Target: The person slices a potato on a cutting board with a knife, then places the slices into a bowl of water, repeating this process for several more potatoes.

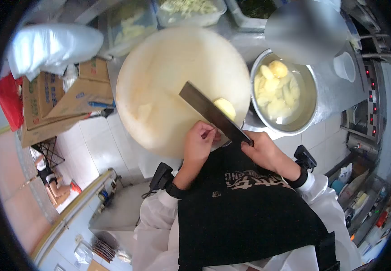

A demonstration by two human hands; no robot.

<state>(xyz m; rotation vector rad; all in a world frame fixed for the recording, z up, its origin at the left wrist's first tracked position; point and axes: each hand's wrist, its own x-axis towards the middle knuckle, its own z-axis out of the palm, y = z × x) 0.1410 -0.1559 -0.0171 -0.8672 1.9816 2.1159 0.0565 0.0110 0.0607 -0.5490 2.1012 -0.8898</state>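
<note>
My right hand (264, 152) is wrapped round the handle of a cleaver (210, 111). Its wide blade slants up and left over the near right part of a round, pale chopping board (168, 67). Just beyond the blade, a cut piece of peeled potato (226, 109) lies on the board, partly covered by the cleaver. My left hand (199, 143) is at the board's near edge, beside the blade, with its fingers curled and pressed together. What those fingers hold, if anything, is too small to make out.
Right of the board stands a metal bowl (314, 97) of peeled potatoes (272, 92) in water. Plastic tubs (191, 16) of cut food line the back. Cardboard boxes (73, 90) are at left, a small white cup (344, 67) at far right. A blurred round grey shape covers the upper right.
</note>
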